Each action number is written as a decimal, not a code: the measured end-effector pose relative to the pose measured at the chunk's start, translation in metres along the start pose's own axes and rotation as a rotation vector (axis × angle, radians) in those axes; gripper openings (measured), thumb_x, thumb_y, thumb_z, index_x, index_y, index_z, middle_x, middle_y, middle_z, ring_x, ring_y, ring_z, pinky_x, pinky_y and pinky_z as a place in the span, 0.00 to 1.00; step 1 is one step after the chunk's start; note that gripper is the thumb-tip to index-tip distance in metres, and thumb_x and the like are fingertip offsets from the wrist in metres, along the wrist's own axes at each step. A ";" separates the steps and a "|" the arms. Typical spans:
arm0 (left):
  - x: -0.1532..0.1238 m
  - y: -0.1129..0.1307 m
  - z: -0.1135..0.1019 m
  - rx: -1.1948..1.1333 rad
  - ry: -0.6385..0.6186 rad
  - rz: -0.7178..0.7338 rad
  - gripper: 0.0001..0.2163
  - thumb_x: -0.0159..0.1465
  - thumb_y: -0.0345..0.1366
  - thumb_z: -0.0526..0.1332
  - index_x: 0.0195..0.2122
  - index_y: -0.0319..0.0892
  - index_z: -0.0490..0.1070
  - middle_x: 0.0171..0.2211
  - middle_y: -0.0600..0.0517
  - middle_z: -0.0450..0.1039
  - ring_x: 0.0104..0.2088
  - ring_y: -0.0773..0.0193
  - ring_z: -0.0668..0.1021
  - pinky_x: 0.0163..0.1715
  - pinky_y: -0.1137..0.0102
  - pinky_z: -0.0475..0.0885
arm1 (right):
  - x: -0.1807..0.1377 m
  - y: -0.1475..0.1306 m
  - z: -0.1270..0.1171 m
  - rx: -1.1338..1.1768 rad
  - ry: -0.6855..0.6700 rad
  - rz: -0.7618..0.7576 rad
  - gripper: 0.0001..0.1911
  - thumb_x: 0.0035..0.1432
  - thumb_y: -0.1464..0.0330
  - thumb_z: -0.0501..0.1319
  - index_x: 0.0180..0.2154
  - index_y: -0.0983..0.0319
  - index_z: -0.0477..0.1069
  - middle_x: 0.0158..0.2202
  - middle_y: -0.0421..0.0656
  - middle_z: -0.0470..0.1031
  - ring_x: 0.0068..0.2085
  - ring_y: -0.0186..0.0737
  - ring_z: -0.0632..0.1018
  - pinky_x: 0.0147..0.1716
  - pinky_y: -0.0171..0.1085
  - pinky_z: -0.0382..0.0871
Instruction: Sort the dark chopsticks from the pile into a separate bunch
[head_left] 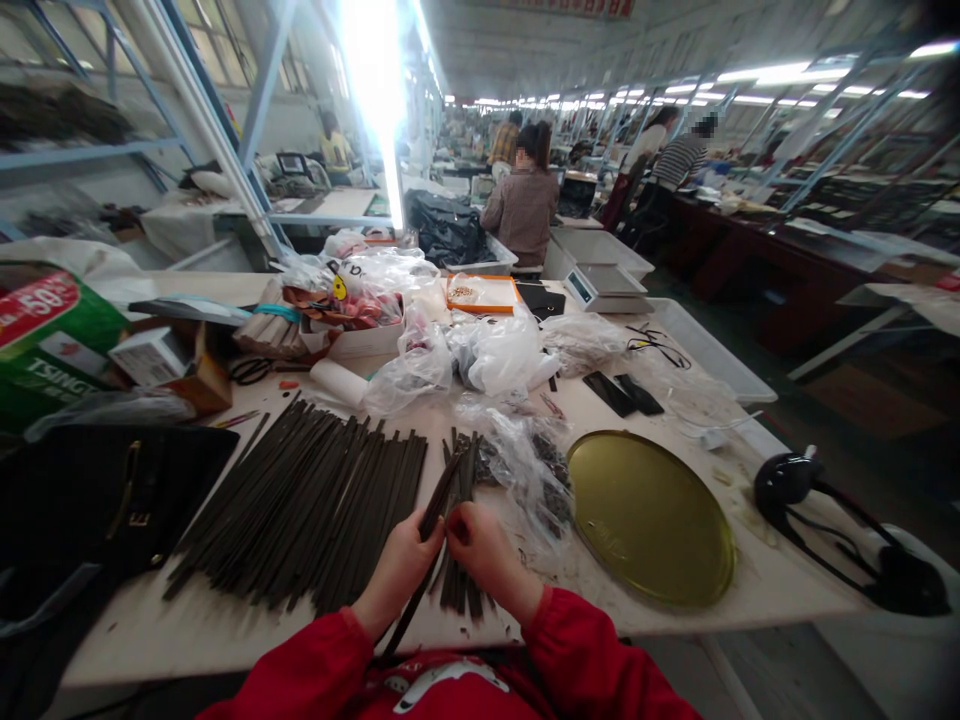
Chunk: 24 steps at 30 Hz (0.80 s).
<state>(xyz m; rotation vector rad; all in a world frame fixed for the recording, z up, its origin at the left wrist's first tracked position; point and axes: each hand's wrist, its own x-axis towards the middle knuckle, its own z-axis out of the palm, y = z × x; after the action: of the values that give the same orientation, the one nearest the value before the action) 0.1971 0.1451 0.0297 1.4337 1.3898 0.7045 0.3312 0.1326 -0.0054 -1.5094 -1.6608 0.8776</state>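
Observation:
My left hand (401,568) is closed around a long dark thin stick (439,492) that runs from my lap up toward the table. My right hand (480,548) pinches the same stick near its middle, fingertips pressed together. Both hands hover over the near table edge. Left of them lies a wide pile of dark sticks (307,505). Just beyond my fingers sits a smaller bundle of sticks (463,470). A clear plastic bag with small dark pieces (529,462) lies to the right of that bundle.
A round gold metal tray (651,515) lies at the right. A black handbag (90,500) is at the left, with boxes, scissors (251,370) and plastic bags (480,355) behind. A black lamp with cable (787,480) sits at the far right edge. Other people work at distant tables.

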 end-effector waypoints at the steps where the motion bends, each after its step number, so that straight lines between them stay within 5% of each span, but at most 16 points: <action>1: 0.000 -0.002 0.000 -0.009 0.010 -0.019 0.13 0.54 0.42 0.57 0.30 0.35 0.71 0.27 0.49 0.73 0.31 0.60 0.74 0.32 0.71 0.67 | -0.001 -0.001 0.001 -0.016 0.001 -0.040 0.02 0.47 0.75 0.54 0.26 0.64 0.64 0.24 0.40 0.66 0.26 0.32 0.66 0.25 0.31 0.57; 5: 0.001 -0.008 0.000 -0.124 0.045 -0.107 0.15 0.52 0.45 0.59 0.30 0.35 0.70 0.29 0.47 0.74 0.32 0.58 0.74 0.33 0.69 0.68 | -0.006 -0.004 0.001 0.040 0.010 -0.146 0.03 0.49 0.75 0.54 0.26 0.63 0.64 0.26 0.40 0.67 0.29 0.32 0.67 0.30 0.31 0.60; 11: -0.003 -0.007 0.002 -0.120 0.012 -0.082 0.16 0.54 0.43 0.58 0.34 0.34 0.70 0.30 0.47 0.74 0.31 0.60 0.73 0.32 0.70 0.67 | -0.004 -0.001 0.000 0.070 0.004 -0.039 0.04 0.51 0.72 0.55 0.30 0.64 0.67 0.28 0.41 0.69 0.30 0.33 0.69 0.30 0.32 0.61; 16: 0.000 -0.016 0.003 -0.006 0.000 -0.016 0.15 0.54 0.40 0.56 0.36 0.33 0.71 0.30 0.47 0.74 0.32 0.60 0.74 0.33 0.70 0.67 | -0.001 0.010 0.003 -0.109 -0.043 -0.098 0.03 0.51 0.74 0.54 0.29 0.64 0.66 0.27 0.41 0.69 0.28 0.34 0.69 0.27 0.31 0.60; 21: 0.013 -0.020 0.007 0.016 -0.095 -0.001 0.13 0.54 0.37 0.56 0.35 0.33 0.72 0.28 0.48 0.74 0.31 0.60 0.74 0.32 0.71 0.67 | 0.004 0.023 0.002 -0.389 -0.009 -0.362 0.03 0.52 0.74 0.54 0.29 0.64 0.66 0.28 0.44 0.69 0.31 0.38 0.69 0.30 0.35 0.59; 24: 0.031 -0.014 0.010 0.024 -0.058 -0.034 0.12 0.53 0.36 0.56 0.35 0.34 0.72 0.29 0.48 0.74 0.32 0.60 0.74 0.33 0.71 0.67 | 0.016 0.026 0.004 -0.381 0.063 -0.314 0.05 0.53 0.74 0.53 0.27 0.65 0.65 0.27 0.44 0.68 0.30 0.38 0.68 0.29 0.35 0.58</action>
<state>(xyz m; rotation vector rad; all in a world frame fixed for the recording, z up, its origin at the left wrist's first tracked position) 0.2060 0.1706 0.0064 1.4353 1.3785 0.6219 0.3401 0.1511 -0.0291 -1.4400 -2.0274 0.3553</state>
